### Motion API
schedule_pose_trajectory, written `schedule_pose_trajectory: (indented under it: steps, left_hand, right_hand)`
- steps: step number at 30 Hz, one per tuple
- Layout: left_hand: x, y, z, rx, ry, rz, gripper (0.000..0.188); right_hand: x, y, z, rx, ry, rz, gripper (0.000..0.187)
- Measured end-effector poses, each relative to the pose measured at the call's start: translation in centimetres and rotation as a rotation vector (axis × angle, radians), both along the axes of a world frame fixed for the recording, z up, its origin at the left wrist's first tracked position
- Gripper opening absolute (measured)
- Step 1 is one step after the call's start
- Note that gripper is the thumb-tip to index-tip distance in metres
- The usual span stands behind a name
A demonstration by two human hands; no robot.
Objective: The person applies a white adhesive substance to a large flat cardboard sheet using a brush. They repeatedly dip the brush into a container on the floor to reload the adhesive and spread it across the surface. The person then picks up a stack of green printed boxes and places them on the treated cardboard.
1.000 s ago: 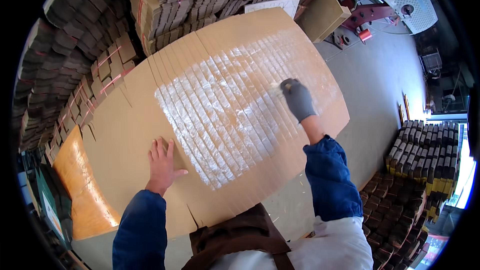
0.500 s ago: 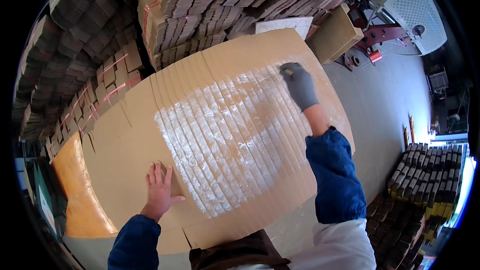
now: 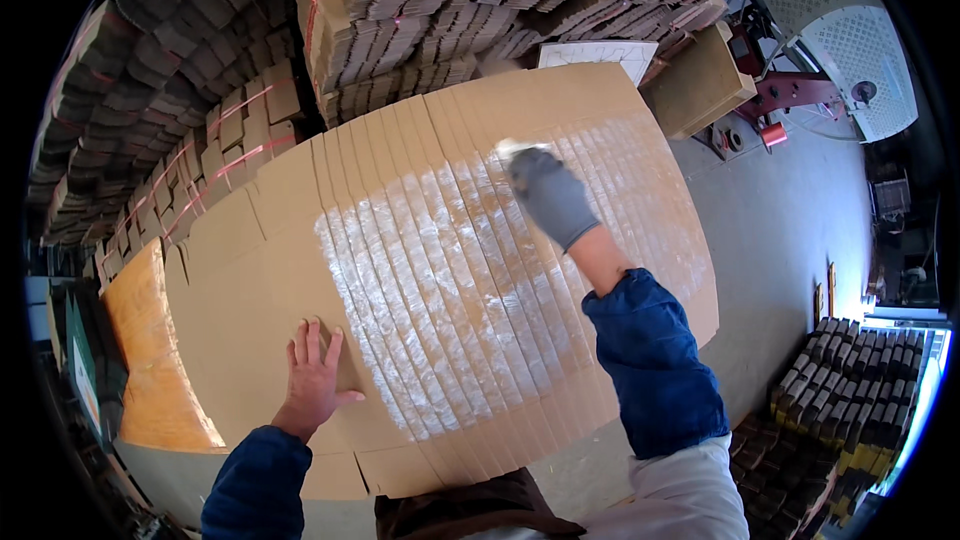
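Note:
Overlapping brown cardboard sheets [image 3: 250, 310] are fanned out before me, their stepped edges forming long strips. A shiny, wet-looking whitish coating [image 3: 390, 310] covers the strips in the middle and fades toward the right. My left hand [image 3: 314, 380] is bare and lies flat on the plain cardboard left of the coating, fingers spread. In a grey glove, my right hand [image 3: 553, 198] is closed around what looks like a brush [image 3: 520, 148], with its pale end showing past the fingers at the far side of the coated strips. The glove hides most of the brush and is slightly blurred.
Tall stacks of flat cardboard [image 3: 420, 50] stand behind the sheets and to the left. An orange-brown board [image 3: 155, 350] lies at the left. Far right are a wooden box [image 3: 697, 85] and a machine with a perforated guard [image 3: 860, 60]; more stacked pieces [image 3: 850, 370] stand lower right.
My right hand has swept left across the far part of the strips with the brush. Whitish coating now shows farther right on the cardboard. The left hand stays flat in place.

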State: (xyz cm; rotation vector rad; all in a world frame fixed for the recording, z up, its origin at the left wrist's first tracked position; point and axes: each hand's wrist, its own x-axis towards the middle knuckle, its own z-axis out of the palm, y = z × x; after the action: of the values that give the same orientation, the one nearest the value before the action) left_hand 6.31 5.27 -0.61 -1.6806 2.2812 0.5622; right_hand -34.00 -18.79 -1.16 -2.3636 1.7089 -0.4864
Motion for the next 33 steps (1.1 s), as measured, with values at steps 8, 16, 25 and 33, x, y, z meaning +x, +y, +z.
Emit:
schedule_pose_trajectory:
  steps: [8,16,25,33]
  left_hand:
    - [0.3,0.4,0.1,0.003,0.002,0.014,0.113]
    - [0.4,0.4,0.1,0.025,-0.039,0.016,0.114]
    - [0.1,0.2,-0.7,0.029,-0.055,-0.01,0.117]
    - [0.6,0.6,-0.4,0.019,-0.042,-0.007,0.121]
  right_hand:
    - [-0.3,0.7,0.2,0.011,-0.099,0.01,0.014]
    - [-2.7,-0.3,0.8,0.017,-0.237,-0.048,0.01]
    - [-15.9,-6.2,1.6,-0.139,-0.496,-0.421,0.015]
    - [-10.7,-9.2,1.4,0.156,-0.407,-0.147,0.021]
